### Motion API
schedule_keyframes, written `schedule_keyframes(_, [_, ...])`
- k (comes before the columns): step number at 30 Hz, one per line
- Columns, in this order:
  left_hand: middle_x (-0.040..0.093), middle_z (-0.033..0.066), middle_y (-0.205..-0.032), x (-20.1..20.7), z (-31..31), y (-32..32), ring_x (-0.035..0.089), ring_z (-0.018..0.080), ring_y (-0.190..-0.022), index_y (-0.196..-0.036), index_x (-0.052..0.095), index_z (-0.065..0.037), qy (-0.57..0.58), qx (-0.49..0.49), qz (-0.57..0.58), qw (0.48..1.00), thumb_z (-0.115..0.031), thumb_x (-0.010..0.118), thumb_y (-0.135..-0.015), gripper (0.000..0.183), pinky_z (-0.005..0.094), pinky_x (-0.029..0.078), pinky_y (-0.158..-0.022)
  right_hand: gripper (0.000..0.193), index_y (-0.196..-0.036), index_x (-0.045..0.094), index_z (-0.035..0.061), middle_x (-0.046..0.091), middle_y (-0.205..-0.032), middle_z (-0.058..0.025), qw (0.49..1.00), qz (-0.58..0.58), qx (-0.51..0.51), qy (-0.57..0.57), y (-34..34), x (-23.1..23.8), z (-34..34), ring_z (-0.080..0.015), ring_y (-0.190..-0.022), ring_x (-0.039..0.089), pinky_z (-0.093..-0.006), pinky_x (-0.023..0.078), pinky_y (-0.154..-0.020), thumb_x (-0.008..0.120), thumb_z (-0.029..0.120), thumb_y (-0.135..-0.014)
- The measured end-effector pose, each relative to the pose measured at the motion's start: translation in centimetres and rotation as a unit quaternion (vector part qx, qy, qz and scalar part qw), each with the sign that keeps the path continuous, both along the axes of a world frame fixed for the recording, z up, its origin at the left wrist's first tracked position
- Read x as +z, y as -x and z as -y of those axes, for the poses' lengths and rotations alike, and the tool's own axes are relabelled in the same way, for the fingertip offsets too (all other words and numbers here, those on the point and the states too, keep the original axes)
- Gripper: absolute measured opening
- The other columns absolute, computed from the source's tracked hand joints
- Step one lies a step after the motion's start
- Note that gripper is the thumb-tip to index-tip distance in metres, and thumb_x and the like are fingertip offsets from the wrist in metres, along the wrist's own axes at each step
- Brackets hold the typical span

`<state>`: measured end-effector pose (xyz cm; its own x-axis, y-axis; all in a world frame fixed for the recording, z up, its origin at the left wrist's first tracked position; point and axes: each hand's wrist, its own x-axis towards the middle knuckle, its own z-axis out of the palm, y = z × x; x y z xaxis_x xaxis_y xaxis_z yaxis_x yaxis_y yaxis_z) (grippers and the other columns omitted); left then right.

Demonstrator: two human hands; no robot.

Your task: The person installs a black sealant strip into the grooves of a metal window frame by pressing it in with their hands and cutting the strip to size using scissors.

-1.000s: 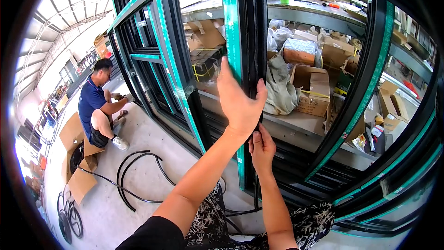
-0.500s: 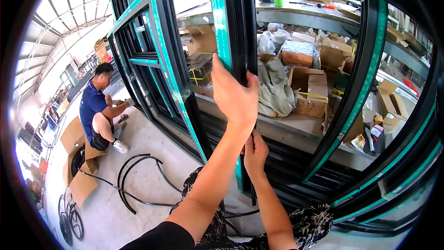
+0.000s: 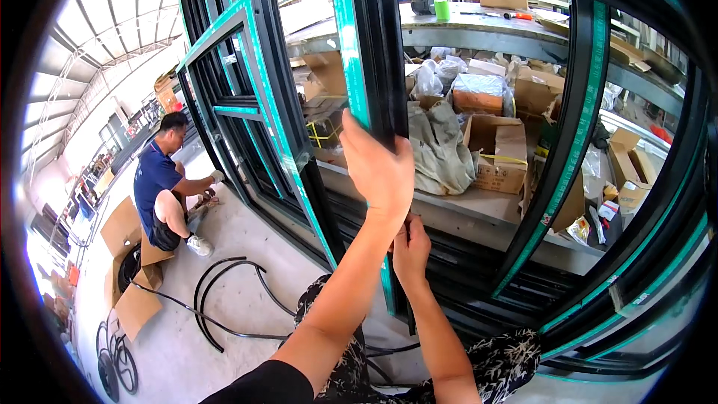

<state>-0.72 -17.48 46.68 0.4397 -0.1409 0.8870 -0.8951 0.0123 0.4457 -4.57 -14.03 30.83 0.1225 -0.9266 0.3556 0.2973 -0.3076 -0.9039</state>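
A black window frame with green protective film (image 3: 348,52) stands upright in front of me. My left hand (image 3: 380,172) is wrapped around its near upright, fingers on the film side and thumb on the black inner side. Just below, my right hand (image 3: 411,251) is closed at the same upright, pinching what looks like a black rubber strip (image 3: 410,319) whose end hangs under it. The fingertips and the groove there are partly hidden.
More framed sashes (image 3: 262,82) lean at the left. A co-worker (image 3: 161,187) squats beside an open carton (image 3: 134,307). Black strips (image 3: 202,292) curl over the floor. Behind the frame, a workbench (image 3: 479,34) has cartons (image 3: 497,142) and bags beneath it.
My left hand has slid a little down the upright, closer to my right hand, which stays nearly in place. The view has shifted slightly. The co-worker's arms have moved a little.
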Motion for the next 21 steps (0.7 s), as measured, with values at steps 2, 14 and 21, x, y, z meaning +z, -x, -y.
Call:
schedule_keyframes(2, [0.051,0.0267,-0.118,1.1,0.0,-0.2,0.055,0.0465,-0.106,-0.144,0.029,0.008,0.014,0.021,0.038,0.999,-0.008,0.075,-0.073,0.086,0.0481,0.046,-0.092,0.025,-0.105,0.06,0.0015,0.06,-0.068,-0.0041,1.0,-0.006,0.005,-0.003,0.0,-0.2,0.2,-0.0122,-0.055,0.055,-0.0297,0.046,-0.054,0.056,0.026,-0.102])
schedule_keyframes(14, [0.049,0.0319,-0.13,5.0,1.3,-1.3,0.048,0.0483,-0.121,-0.144,0.029,0.01,0.002,-0.044,0.033,0.998,-0.021,0.074,-0.079,0.085,0.0483,0.038,-0.104,0.034,-0.124,0.056,-0.0022,0.06,-0.117,-0.0242,0.972,-0.134,-0.147,0.124,0.9,-4.1,-1.9,-0.0405,-0.106,0.057,-0.0444,0.046,-0.094,0.062,0.014,-0.095])
schedule_keyframes(21, [0.054,0.0259,-0.128,-3.9,-2.1,-3.1,0.053,0.0353,-0.119,-0.143,0.036,0.008,-0.01,-0.189,-0.015,0.982,-0.029,0.068,-0.091,0.071,0.0409,0.039,-0.105,0.046,-0.137,0.051,0.0012,0.062,-0.102,-0.0199,0.941,-0.228,-0.175,0.18,0.1,-8.9,-3.4,-0.0387,-0.092,0.06,-0.0442,0.049,-0.082,0.061,0.009,-0.093])
